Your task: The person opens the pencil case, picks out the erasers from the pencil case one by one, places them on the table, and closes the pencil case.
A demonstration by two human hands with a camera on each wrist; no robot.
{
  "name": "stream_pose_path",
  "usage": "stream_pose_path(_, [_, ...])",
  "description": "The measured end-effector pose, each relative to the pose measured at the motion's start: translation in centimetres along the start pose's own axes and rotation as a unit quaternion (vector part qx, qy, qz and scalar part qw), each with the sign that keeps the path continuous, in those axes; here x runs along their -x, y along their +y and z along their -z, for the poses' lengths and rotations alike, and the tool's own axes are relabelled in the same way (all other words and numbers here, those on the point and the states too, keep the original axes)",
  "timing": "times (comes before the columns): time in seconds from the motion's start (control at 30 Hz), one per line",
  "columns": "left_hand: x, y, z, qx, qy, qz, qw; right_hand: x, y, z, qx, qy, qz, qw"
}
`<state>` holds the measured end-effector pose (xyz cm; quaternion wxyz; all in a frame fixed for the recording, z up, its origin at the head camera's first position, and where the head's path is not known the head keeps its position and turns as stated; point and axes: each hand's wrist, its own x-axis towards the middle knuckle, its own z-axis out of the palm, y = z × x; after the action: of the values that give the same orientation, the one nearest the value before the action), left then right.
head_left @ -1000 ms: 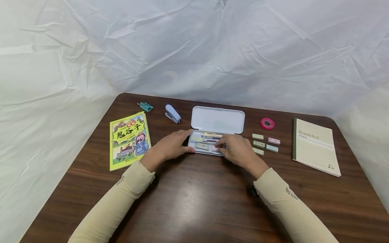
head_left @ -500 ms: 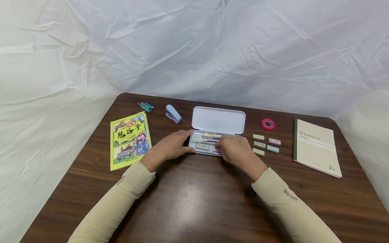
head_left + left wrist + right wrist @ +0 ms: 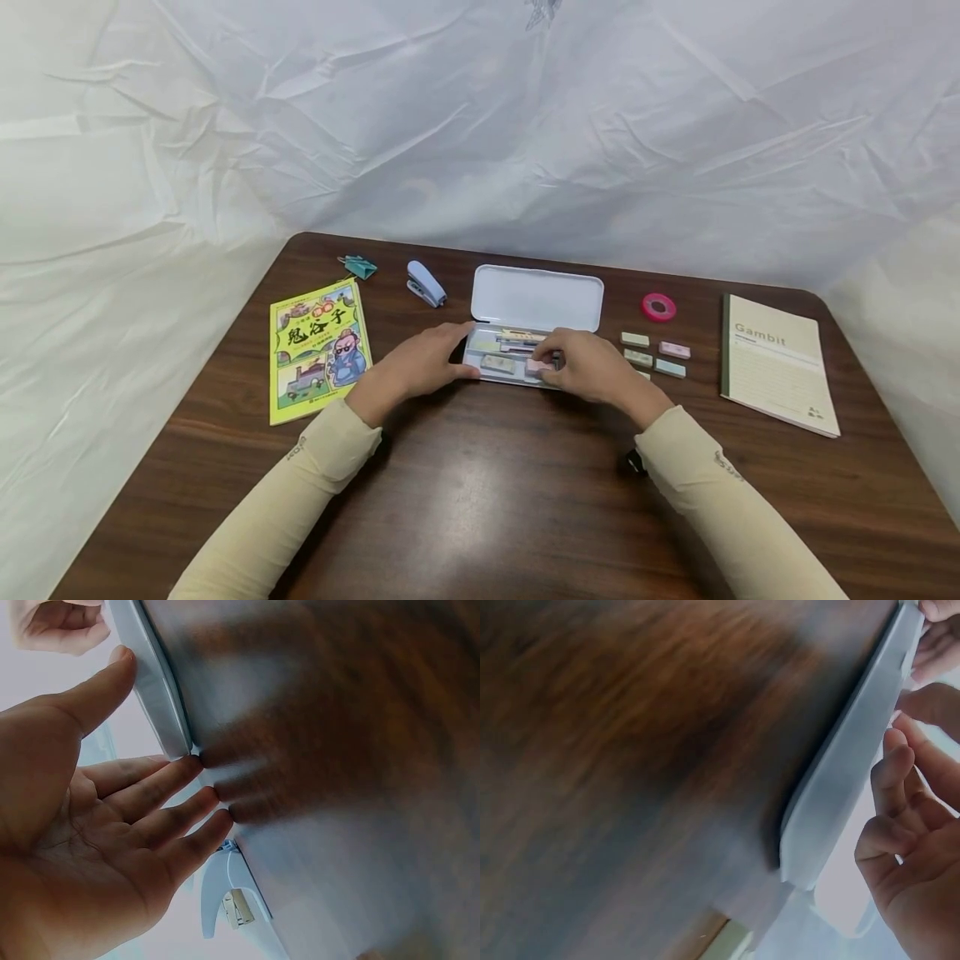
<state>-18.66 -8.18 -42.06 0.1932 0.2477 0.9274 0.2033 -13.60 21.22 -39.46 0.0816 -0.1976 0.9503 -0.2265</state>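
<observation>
A white metal pencil case [image 3: 536,298] lies with its lid raised at the middle of the table. Inside it are several pens or pencils [image 3: 521,336], a green eraser [image 3: 497,364] and a pink eraser [image 3: 537,367]. My right hand [image 3: 588,364] pinches the pink eraser at its right end between thumb and forefinger; the right wrist view hides that eraser behind the case's wall. At the case's left end rests my left hand [image 3: 423,362], its fingers fairly straight. In the left wrist view the thumb [image 3: 112,679] touches the case's edge.
Right of the case lie several erasers [image 3: 670,367], a pink tape roll [image 3: 658,307] and a notebook [image 3: 780,362]. To the left are a yellow comic book [image 3: 318,350], a light blue stapler [image 3: 426,283] and a teal binder clip [image 3: 360,266].
My right hand has shifted slightly right and down, with its fingers more spread, and more of the pink eraser shows. One green eraser is now mostly behind that hand. The left hand stays put.
</observation>
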Motion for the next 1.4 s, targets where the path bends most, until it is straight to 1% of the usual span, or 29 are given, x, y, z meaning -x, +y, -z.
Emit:
stream_pose_path(0.03, [0.1, 0.0, 0.0, 0.0, 0.001, -0.001, 1.0, 0.1, 0.2, 0.1, -0.021, 0.001, -0.005, 0.9998])
stream_pose_path(0.07, [-0.2, -0.5, -0.4, -0.001, 0.002, -0.009, 1.0, 0.2, 0.4, 0.2, -0.04, 0.003, -0.008, 0.9992])
stream_pose_path(0.17, [0.5, 0.3, 0.3, 0.006, -0.005, -0.003, 1.0, 0.6, 0.7, 0.6, -0.081, 0.012, -0.019, 0.9964])
stream_pose_path(0.2, [1.0, 0.9, 0.8, 0.01, -0.01, 0.0, 0.9999, 0.8, 0.8, 0.8, -0.091, 0.016, -0.022, 0.9955])
stream_pose_path(0.27, [0.5, 0.2, 0.3, 0.009, -0.005, -0.005, 0.9999, 1.1, 1.1, 1.2, -0.101, 0.025, -0.025, 0.9943])
stream_pose_path(0.3, [0.6, 0.5, 0.5, 0.004, -0.004, -0.001, 1.0, 1.3, 1.3, 1.4, -0.104, 0.028, -0.029, 0.9937])
stream_pose_path(0.37, [0.1, -0.1, 0.1, 0.003, 0.0, -0.007, 1.0, 2.0, 1.8, 1.8, -0.108, 0.035, -0.038, 0.9928])
stream_pose_path(0.47, [0.0, -0.3, -0.1, -0.004, 0.003, -0.012, 0.9999, 3.2, 2.7, 2.6, -0.098, 0.049, -0.053, 0.9926])
stream_pose_path(0.5, [0.1, -0.2, 0.0, -0.002, 0.004, -0.012, 0.9999, 3.6, 3.1, 2.9, -0.093, 0.054, -0.057, 0.9925])
stream_pose_path(0.57, [0.7, 0.7, 0.6, 0.004, -0.005, -0.007, 1.0, 4.6, 4.0, 3.4, -0.08, 0.062, -0.069, 0.9925])
stream_pose_path(0.6, [0.9, 0.8, 0.8, 0.005, -0.005, -0.006, 1.0, 5.0, 4.5, 3.6, -0.071, 0.066, -0.075, 0.9925])
stream_pose_path(0.63, [0.7, 0.6, 0.5, -0.001, 0.001, -0.009, 1.0, 5.5, 5.1, 3.9, -0.063, 0.068, -0.081, 0.9924])
stream_pose_path(0.7, [1.1, 1.1, 1.0, 0.007, -0.006, -0.004, 1.0, 6.5, 6.2, 4.4, -0.049, 0.067, -0.1, 0.9915])
stream_pose_path(0.73, [0.9, 0.7, 0.6, -0.002, 0.0, -0.008, 1.0, 7.0, 6.7, 4.7, -0.04, 0.066, -0.11, 0.991])
stream_pose_path(0.83, [0.7, 0.5, 0.6, -0.002, 0.0, -0.007, 1.0, 8.3, 8.2, 5.2, -0.015, 0.06, -0.133, 0.9891])
stream_pose_path(0.87, [1.0, 0.9, 0.9, 0.007, -0.006, -0.003, 1.0, 8.8, 8.7, 5.3, -0.01, 0.057, -0.14, 0.9884])
stream_pose_path(0.93, [0.6, 0.5, 0.5, 0.002, -0.002, -0.004, 1.0, 9.5, 9.5, 5.3, -0.001, 0.051, -0.148, 0.9876])
stream_pose_path(0.97, [0.8, 0.9, 0.8, 0.009, -0.008, 0.001, 0.9999, 9.8, 9.8, 5.3, 0.001, 0.047, -0.151, 0.9874])
stream_pose_path(1.0, [0.8, 0.9, 0.8, 0.007, -0.01, 0.003, 0.9999, 10.0, 10.1, 5.2, 0.002, 0.042, -0.154, 0.9872])
stream_pose_path(1.03, [0.7, 0.5, 0.5, -0.001, -0.005, 0.0, 1.0, 10.3, 10.3, 5.1, 0.001, 0.037, -0.158, 0.9867])
stream_pose_path(1.1, [0.8, 0.7, 0.6, -0.003, -0.004, 0.001, 1.0, 10.6, 10.6, 5.0, 0.001, 0.026, -0.167, 0.9857])
stream_pose_path(1.13, [1.2, 1.0, 0.9, 0.0, -0.006, 0.003, 1.0, 10.7, 10.7, 4.9, 0.002, 0.023, -0.169, 0.9854])
stream_pose_path(1.2, [1.4, 1.3, 1.0, 0.001, -0.004, 0.002, 1.0, 10.9, 10.7, 4.8, 0.006, 0.019, -0.173, 0.9847])
stream_pose_path(1.23, [1.5, 1.4, 1.1, 0.001, -0.003, 0.002, 1.0, 11.0, 10.8, 4.7, 0.008, 0.018, -0.175, 0.9843])
stream_pose_path(1.27, [1.8, 1.8, 1.4, 0.009, -0.007, 0.006, 0.9999, 11.1, 10.8, 4.7, 0.012, 0.02, -0.176, 0.9842])
stream_pose_path(1.4, [1.9, 2.1, 1.4, 0.006, -0.005, 0.009, 0.9999, 11.4, 10.7, 4.7, 0.021, 0.032, -0.173, 0.9842])
